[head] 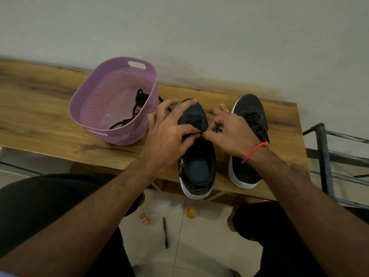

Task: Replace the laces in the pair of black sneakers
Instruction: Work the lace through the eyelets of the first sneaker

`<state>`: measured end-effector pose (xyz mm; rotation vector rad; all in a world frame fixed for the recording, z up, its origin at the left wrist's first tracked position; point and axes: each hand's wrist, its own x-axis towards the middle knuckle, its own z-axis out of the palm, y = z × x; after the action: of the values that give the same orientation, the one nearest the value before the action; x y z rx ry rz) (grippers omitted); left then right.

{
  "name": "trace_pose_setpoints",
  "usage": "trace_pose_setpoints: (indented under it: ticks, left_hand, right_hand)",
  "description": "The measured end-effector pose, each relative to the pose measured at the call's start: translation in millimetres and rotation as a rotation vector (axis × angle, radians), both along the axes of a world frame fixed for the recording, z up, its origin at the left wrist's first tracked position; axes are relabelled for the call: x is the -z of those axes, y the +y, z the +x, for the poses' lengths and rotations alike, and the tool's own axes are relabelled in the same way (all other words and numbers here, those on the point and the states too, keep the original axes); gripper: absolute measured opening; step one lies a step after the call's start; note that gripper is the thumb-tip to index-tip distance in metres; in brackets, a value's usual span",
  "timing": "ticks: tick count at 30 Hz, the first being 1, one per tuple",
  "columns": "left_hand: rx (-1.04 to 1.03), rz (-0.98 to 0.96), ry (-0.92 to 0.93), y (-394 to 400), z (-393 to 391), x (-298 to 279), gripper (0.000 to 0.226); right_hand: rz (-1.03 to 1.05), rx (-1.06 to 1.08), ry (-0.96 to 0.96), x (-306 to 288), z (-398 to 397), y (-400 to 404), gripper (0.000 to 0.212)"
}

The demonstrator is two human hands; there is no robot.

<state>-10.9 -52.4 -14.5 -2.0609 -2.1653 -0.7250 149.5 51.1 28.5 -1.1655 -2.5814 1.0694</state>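
Left hand draped over the toe and lace area of the left sneaker, fingers spread and curled, index fingertip and thumb meeting at the eyelet row. Looks pinched on the black lace threaded there, contact point partly hidden by the fingers.

Right hand meeting it from the other side, thumb and index finger pinched on the same lace at the sneaker's right eyelet edge; other fingers loosely spread, resting toward the second sneaker. Red thread bracelet on the right wrist.

Left sneaker: black upper, white sole, toe pointing to the wall, heel hanging slightly over the near edge of the wooden table. Upper eyelets unlaced, tongue area open, dark insole visible.

Right sneaker: just beside the first, same orientation, black laces through its eyelets, rear half covered by the right wrist.

Purple perforated basket on the table left of the sneakers, touching or nearly touching the left hand. Loose black laces inside, one end trailing over the rim toward the sneaker.

Grey wall behind the table. Metal rack at the right edge. Dark-clad knees at the bottom of view. On the tiled floor between them: black pen, small orange packet, round brownish object, identity unclear.
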Motion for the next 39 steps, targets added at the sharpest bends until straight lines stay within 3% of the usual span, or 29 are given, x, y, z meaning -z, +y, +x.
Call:
trace_pose_setpoints:
  ticks: [2,7,9,11,14,19,22,24,26,32,39]
  left_hand:
    - [-0.042,0.059,-0.041,2.2,-3.6,-2.0,0.017]
    - [-0.499,0.283,-0.411,4.7,-27.4,-16.7,0.015]
    - [-0.452,0.183,-0.283,3.3,-20.1,-20.2,0.028]
    - [-0.247,0.074,-0.086,0.6,-7.6,-17.8,0.038]
    - [-0.044,-0.025,0.041,-1.0,2.0,-7.3,0.028]
    - [-0.013,-0.034,0.112,-0.6,2.2,-4.5,0.020]
    - [-0.229,0.082,0.137,0.5,-12.3,-17.3,0.022]
    - [-0.457,0.153,0.013,1.0,-26.2,-24.4,0.024]
    - [-0.529,0.173,-0.112,2.2,-32.6,-27.3,0.026]
    - [-0.058,-0.061,0.088,2.8,-7.0,-13.0,0.034]
    - [0.000,-0.125,0.104,2.9,-3.0,-11.9,0.025]
  right_hand:
    - [0.017,0.001,-0.001,-0.9,0.7,-0.1,0.020]
    - [0.078,-0.017,-0.004,-0.9,2.7,0.9,0.014]
    - [0.067,-0.017,0.000,0.6,1.9,0.4,0.013]
    - [0.048,-0.011,0.010,1.1,1.3,-0.5,0.014]
    - [0.027,0.007,0.046,1.8,2.9,0.0,0.012]
    - [0.031,-0.007,0.035,3.5,2.5,1.5,0.015]
    - [0.026,-0.007,0.026,4.0,1.1,1.3,0.017]
    - [0.030,-0.014,0.024,4.9,0.3,1.3,0.016]
    - [0.028,-0.016,0.030,6.0,-0.1,1.8,0.016]
    - [-0.027,0.018,0.049,8.9,1.7,2.8,0.013]
    - [0.005,0.009,0.033,9.1,0.3,3.0,0.008]
